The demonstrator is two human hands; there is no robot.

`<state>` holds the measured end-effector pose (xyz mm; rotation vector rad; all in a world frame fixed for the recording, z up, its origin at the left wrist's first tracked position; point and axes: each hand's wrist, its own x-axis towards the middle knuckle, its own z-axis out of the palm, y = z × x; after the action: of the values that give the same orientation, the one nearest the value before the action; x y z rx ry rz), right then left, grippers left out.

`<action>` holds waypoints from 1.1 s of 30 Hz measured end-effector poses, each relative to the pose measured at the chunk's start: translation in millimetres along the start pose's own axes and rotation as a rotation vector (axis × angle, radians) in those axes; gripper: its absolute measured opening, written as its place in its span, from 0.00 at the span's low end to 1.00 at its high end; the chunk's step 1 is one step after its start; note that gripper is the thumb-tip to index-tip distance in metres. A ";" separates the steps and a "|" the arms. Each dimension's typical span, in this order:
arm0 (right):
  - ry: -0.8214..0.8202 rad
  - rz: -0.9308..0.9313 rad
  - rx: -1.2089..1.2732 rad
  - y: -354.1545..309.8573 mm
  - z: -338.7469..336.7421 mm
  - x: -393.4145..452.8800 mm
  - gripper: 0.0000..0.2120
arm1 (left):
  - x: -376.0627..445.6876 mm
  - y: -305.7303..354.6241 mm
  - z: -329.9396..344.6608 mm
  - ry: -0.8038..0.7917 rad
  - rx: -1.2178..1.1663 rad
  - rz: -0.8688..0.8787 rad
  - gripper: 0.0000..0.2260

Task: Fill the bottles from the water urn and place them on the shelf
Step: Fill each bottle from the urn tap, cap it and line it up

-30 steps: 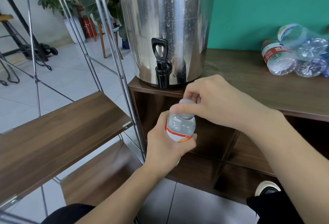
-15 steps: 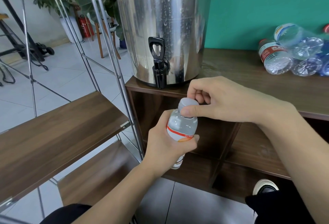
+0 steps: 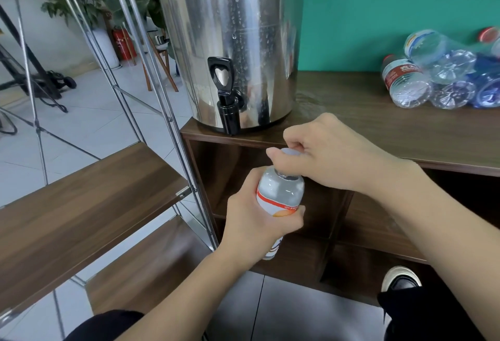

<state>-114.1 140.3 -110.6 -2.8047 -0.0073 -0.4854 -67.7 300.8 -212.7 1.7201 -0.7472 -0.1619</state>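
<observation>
A left hand (image 3: 259,221) wraps its curled fingers around the middle of a small clear bottle (image 3: 280,194), holding it upright in the air in front of a dark wooden cabinet (image 3: 378,129). The bottle has a white and orange label and appears filled with water. A right hand (image 3: 324,156) reaches over from the right, its thumb and curled fingers pinching the pale cap (image 3: 290,151) at the bottle's top.

Just above and behind the hands, a tall, shiny steel water urn (image 3: 238,29) stands on the left end of the cabinet top. Its black tap (image 3: 226,94) faces forward, overhanging the cabinet's front edge, slightly left of the held bottle and apart from it.

Well to the right on the same cabinet top, a pile of empty plastic bottles (image 3: 438,78) lies on its side against a green wall (image 3: 392,10).

To the left of the cabinet stands a metal-framed rack with a wooden shelf (image 3: 81,205) at about the height of the hands, and another board below it. A white tiled floor (image 3: 94,124) and potted plants (image 3: 81,7) show beyond the rack.
</observation>
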 end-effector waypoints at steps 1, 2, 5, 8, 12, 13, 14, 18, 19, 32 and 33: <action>-0.007 0.012 -0.035 -1.4 -0.7 -1.0 0.27 | -0.4 1.6 3.7 0.040 0.014 -0.002 0.29; -0.029 0.024 -0.069 -3.4 -2.7 -1.8 0.25 | -0.6 2.4 7.2 0.076 0.020 0.000 0.29; -0.055 0.074 -0.066 -5.3 -6.7 -5.5 0.22 | -1.1 7.6 14.3 0.126 0.005 0.016 0.28; 0.131 0.059 -0.018 -0.2 -9.5 -10.7 0.28 | -0.5 16.2 20.3 0.114 -0.016 -0.009 0.26; 0.258 0.138 0.022 29.3 -19.3 -14.1 0.31 | 6.8 22.1 24.9 0.137 -0.054 -0.063 0.23; 0.297 0.161 0.072 41.2 -20.4 -14.6 0.30 | 8.9 23.6 25.4 0.153 -0.056 -0.065 0.23; 0.324 0.179 0.092 53.3 -21.3 -16.1 0.30 | 12.0 25.2 25.2 0.168 -0.049 -0.063 0.23; 0.268 0.226 0.007 99.7 -15.0 -29.4 0.25 | 25.3 41.8 24.8 0.229 -0.051 -0.034 0.24; 0.241 0.246 -0.007 108.1 -14.3 -33.5 0.25 | 30.1 48.8 24.8 0.247 -0.063 -0.017 0.25; 0.144 0.343 -0.054 139.6 -27.1 -61.2 0.27 | 128.7 103.6 73.5 0.267 -0.162 0.074 0.22; 0.146 0.345 -0.060 140.8 -28.0 -62.4 0.26 | 133.8 102.8 78.7 0.261 -0.167 0.070 0.23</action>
<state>-174.5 0.3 -146.2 -2.7365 0.5196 -0.6094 -40.9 151.1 -105.3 1.5184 -0.5829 0.0479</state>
